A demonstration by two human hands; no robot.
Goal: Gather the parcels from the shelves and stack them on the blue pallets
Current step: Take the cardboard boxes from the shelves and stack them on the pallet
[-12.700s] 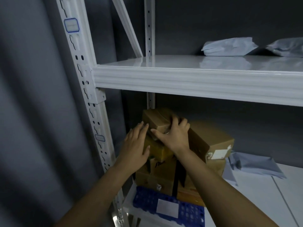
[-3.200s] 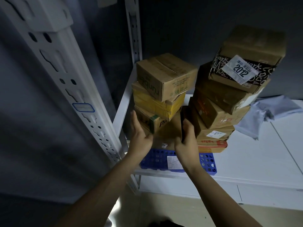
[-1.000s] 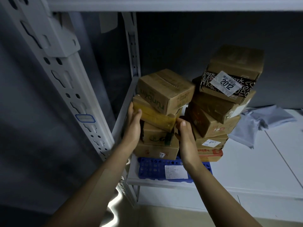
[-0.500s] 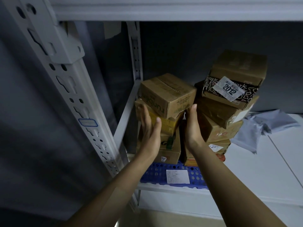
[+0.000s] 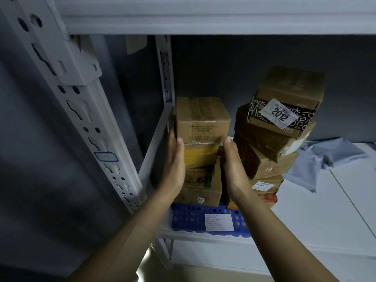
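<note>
Parcels [image 5: 203,119] are stacked in two columns on the blue pallet [image 5: 189,218], which is set on the shelf [image 5: 325,210]. The column at the pallet's left end is pressed between the left hand [image 5: 174,169] and right hand [image 5: 234,171], fingers [image 5: 179,147] kept straight, flat against its sides.

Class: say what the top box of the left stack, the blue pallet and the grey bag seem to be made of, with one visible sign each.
Top box: brown cardboard, matt, with folded flaps and a taped lid seam. Blue pallet: probably moulded plastic, one even colour with a grid of holes. Grey bag: likely thin plastic film, lying limp and crumpled.
</note>
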